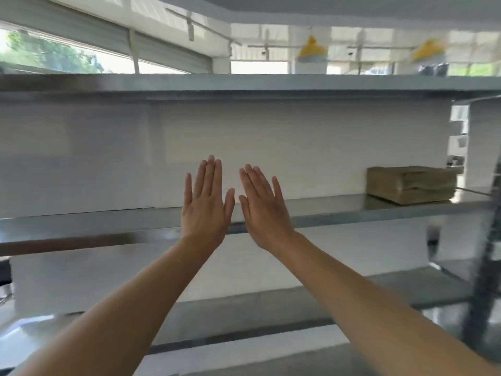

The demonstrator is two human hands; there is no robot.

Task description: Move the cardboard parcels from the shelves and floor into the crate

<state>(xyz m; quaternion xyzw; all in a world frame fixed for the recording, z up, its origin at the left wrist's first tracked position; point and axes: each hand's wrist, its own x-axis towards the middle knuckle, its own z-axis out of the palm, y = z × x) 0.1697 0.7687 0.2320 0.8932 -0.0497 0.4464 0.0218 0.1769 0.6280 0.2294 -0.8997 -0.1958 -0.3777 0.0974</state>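
Both arms reach toward a steel shelf (339,206), left hand (204,204) and right hand (261,207) flat, fingers straight, holding nothing, thumbs nearly touching. A lone parcel (410,184) sits at the shelf's far right end, well apart from both hands.

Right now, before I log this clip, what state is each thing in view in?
left hand: open, fingers straight, raised, holding nothing
right hand: open, palm flat, raised beside the left, holding nothing
cardboard parcel: closed, lying flat on the middle shelf, far right, untouched
middle shelf: carries that one parcel at its right end
crate: not in view
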